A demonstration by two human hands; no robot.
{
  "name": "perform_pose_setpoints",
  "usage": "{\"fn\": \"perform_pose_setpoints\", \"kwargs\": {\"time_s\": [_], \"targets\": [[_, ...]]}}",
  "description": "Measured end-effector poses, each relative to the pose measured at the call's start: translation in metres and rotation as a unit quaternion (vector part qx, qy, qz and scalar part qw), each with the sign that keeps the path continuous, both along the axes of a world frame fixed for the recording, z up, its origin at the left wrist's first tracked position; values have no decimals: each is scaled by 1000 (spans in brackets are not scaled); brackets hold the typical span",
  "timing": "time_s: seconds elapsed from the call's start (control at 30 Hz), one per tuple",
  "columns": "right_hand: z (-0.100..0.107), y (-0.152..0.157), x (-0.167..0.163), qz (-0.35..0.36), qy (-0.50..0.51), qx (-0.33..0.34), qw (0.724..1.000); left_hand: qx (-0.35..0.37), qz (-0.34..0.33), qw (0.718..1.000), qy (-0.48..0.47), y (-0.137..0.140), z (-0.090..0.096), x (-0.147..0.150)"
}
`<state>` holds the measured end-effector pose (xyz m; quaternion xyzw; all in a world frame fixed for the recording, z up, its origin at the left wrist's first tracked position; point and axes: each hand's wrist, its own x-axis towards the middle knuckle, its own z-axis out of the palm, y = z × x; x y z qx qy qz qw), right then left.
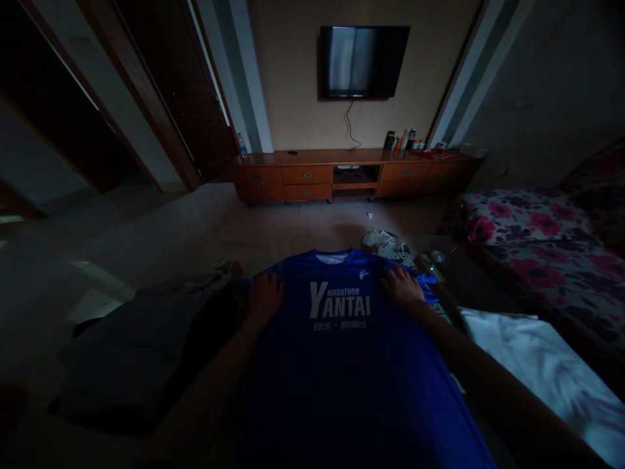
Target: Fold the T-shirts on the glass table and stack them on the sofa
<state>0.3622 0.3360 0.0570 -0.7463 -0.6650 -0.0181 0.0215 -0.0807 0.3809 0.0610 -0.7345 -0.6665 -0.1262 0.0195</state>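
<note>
Blue cloth shirt (336, 371) with pale "MARATHON YANTAI" lettering (340, 306), spread out.
I see the bare left hand (266, 293) on one shoulder, the bare right hand (403, 286) on the other, rumpled white cloth (541, 365) off right, dark grey cloth (131, 345) heaped left.

Through my camera I see a TV (364, 62) on the wall (293, 85), its cord (348, 124) hanging down. A bottle (242, 145) stands on the cabinet (405, 173) below. A flowery sofa (530, 218) is at right.

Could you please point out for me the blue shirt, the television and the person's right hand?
Blue shirt (342, 355), head view: the middle of its front.
Television (364, 62), head view: its screen.
Right hand (404, 286), head view: the back.
</note>
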Motion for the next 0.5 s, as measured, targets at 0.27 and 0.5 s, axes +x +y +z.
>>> {"fn": "perform_pose_setpoints", "kwargs": {"time_s": [0.27, 0.5], "targets": [[-10, -42, 29, -116, 0, -27, 993, -14, 50, 997, -57, -25, -17, -39], [1, -68, -29, -104, 8, 61, 993, -53, 184, 975, -115, -40, -3, -35]]}}
